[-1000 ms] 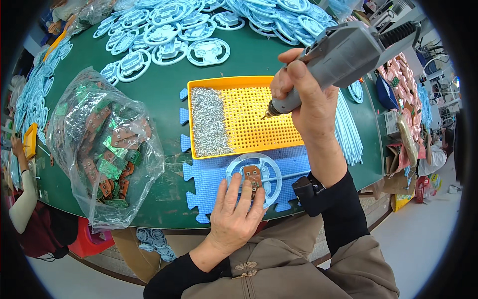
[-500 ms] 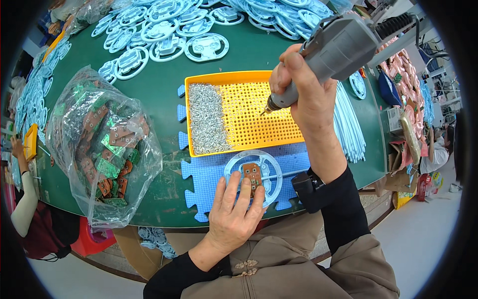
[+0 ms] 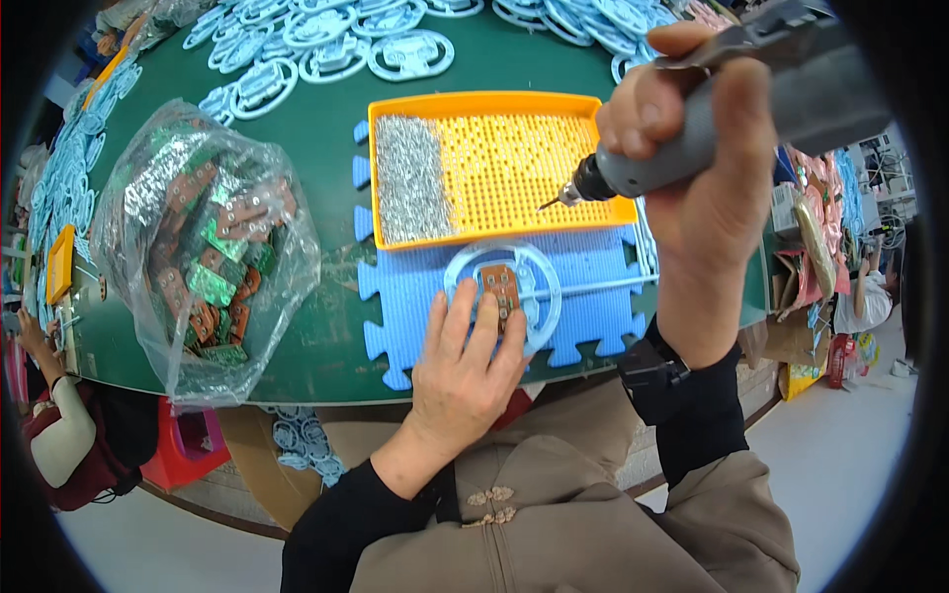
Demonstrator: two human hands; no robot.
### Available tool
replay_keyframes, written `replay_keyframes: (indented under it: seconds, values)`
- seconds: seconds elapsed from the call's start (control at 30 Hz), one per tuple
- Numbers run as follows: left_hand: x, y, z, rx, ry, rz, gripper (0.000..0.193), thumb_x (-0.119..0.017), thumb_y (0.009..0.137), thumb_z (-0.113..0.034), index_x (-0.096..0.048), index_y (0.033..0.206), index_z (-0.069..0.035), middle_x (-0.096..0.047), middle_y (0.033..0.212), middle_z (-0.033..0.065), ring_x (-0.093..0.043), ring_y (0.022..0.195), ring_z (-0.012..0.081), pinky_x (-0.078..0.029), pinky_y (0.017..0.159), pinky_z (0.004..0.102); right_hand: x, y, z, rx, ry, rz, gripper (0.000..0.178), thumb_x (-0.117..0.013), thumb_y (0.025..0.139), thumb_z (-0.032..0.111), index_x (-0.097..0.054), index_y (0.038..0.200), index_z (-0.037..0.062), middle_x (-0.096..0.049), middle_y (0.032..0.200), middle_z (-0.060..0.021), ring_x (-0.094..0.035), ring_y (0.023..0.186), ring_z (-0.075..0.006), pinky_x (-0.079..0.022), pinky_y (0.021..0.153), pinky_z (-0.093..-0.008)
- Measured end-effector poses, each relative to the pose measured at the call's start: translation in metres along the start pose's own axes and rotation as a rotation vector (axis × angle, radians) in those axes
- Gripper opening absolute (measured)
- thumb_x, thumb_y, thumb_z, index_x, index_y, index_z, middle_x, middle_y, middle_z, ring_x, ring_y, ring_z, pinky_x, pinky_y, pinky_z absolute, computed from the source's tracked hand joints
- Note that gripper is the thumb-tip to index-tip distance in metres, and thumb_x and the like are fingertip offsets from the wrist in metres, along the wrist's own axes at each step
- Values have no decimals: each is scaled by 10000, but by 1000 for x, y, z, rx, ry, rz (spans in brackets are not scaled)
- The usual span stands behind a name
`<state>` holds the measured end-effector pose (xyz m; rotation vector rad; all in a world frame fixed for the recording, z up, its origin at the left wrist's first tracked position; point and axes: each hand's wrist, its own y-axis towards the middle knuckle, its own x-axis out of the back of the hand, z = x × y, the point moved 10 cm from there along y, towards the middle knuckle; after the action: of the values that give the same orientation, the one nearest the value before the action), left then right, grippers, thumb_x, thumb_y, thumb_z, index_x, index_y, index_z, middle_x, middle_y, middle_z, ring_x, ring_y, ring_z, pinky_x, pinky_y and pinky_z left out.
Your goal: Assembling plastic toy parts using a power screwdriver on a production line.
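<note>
My left hand [image 3: 467, 351] lies flat with its fingers on a brown circuit board [image 3: 501, 287], which sits inside a light blue plastic wheel-shaped part [image 3: 547, 287]. A pale blue stick [image 3: 593, 288] runs out to the right from that part. My right hand [image 3: 692, 148] is wrapped round a grey electric screwdriver [image 3: 672, 138]. Its bit points down and left over the perforated half of a yellow tray [image 3: 415, 243]; whether a screw is on the tip I cannot tell. Loose silver screws [image 3: 410, 183] fill the tray's left end.
A blue foam mat [image 3: 415, 296] lies under the wheel part on the green table [image 3: 336, 198]. To the left stands a clear plastic bag [image 3: 129, 247] of green and brown circuit boards [image 3: 232, 222]. Light blue wheel parts [image 3: 410, 56] are heaped at the back. Another person's arm [image 3: 64, 415] shows far left.
My right hand has moved the screwdriver rightward and closer to the camera, its bit still over the tray. The view has shifted slightly. My left hand stays on the circuit board.
</note>
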<state>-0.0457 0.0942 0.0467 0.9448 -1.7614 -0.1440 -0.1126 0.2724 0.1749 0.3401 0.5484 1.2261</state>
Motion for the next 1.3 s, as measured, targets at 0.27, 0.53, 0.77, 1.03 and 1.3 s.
replay_keyframes:
  seconds: [0.27,0.53,0.77,1.03,1.3]
  values:
    - [-2,-1,0,-13,52,-30,453,-819,723,-169,-684,1137,-42,-596,1201,210,-535,1223,435,-456,1010,590,-30,-61,-11,-97,-251,115,568,-628,942,504,-540,1123,-26,-509,653,-32,-516,578,-146,-443,543,-301]
    - [-2,-3,-1,-5,67,-27,444,-820,720,-173,-694,1126,-44,-597,1209,209,-528,1236,433,-457,1014,582,-30,-72,-26,-154,-127,59,467,-689,923,384,-543,1106,-20,-542,666,-51,-538,598,-160,-429,535,-296]
    - [0,0,-1,-26,59,-32,438,-777,742,-208,-668,1120,-16,-610,1156,234,-557,1197,435,-465,993,593,-37,-74,-31,-160,-89,70,411,-735,898,353,-504,987,25,-525,634,-42,-511,565,-151,-381,467,-281]
    - [0,2,-1,-38,69,-23,423,-749,752,-196,-671,1125,-10,-619,1144,246,-571,1195,434,-482,970,593,-34,-71,-47,-219,-11,82,475,-790,847,406,-493,939,47,-502,607,-31,-483,517,-145,-356,436,-277]
    - [4,3,0,-31,62,-19,392,-732,767,-179,-670,1112,-5,-621,1143,247,-569,1195,427,-481,974,581,-33,-64,-48,-304,10,80,465,-737,884,452,-512,957,51,-474,593,-13,-476,495,-144,-365,435,-285]
